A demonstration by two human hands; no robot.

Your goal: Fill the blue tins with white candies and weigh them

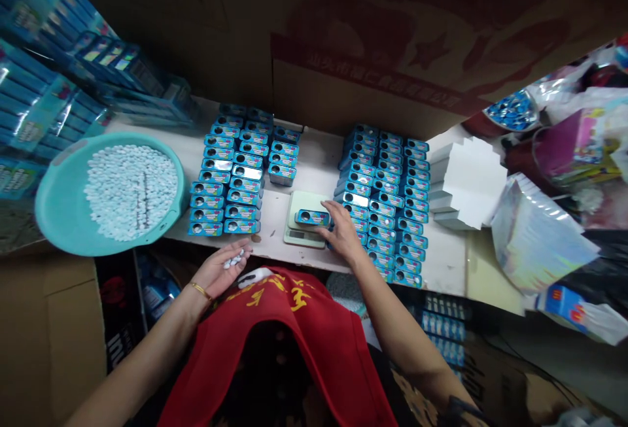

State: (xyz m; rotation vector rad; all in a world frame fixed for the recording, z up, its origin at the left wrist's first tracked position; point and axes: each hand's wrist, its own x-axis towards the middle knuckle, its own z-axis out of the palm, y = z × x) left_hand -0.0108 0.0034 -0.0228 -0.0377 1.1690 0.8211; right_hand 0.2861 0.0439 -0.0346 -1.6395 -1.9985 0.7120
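1. Left hand (216, 273): lower centre-left of the frame, at the table edge. It lies open and palm up, cupping a few pale tablets (234, 259).
2. Right hand (343, 234): centre of the frame, loosely open. Its fingertips touch the right end of a blue tin (313, 218) (no closed grip is visible).
3. Blue tin: lies flat on a small scale (296, 236), at the front of the white table (314, 165).
4. Left block of tins (235, 172): rows just left of the scale.
5. Right block of tins (387, 198): rows just beyond the right hand.
6. Teal basin (53, 172): left of the frame, filled with loose tablets.
7. White card stacks (466, 182): right of the tins.
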